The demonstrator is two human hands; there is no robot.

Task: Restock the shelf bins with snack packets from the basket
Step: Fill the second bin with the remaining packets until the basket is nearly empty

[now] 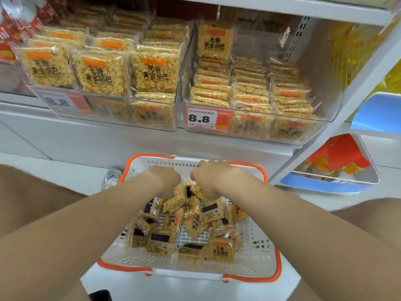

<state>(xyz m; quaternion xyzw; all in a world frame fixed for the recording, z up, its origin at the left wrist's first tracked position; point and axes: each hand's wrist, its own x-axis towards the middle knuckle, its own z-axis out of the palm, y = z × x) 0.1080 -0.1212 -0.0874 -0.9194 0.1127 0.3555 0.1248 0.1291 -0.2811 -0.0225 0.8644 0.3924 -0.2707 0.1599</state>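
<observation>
**A:** So, where's the stock relative to the grip?
**B:** Right under it. Left hand and right hand sit side by side at the far end of the basket, knuckles up. Their fingers curl down round snack packets at the top of the heap. Fingertips are hidden, so I can't tell how many each holds.
**A:** Target?
**B:** Up and ahead, past the basket's far rim. Left bin looks full, packets upright and faces out. Right bin has layered packets in three columns with open room above, plus one standing at the back. I'd go right.
**A:** Nearer hand?
**B:** Right, slightly; that bin lies up and to its right. The left hand would have to cross over.
**A:** Axis?
**B:** Packets are near square, so no real long axis — face orientation is what matters. They lie at all angles in the heap and probably need levelling before the drop.
**A:** Clearances?
**B:** Entry is the slot above the clear front wall with the price tag and below the overhead shelf board. The slanted shelf upright crowds the right side. Basket handles lie folded on the rim — no obstruction.
</observation>
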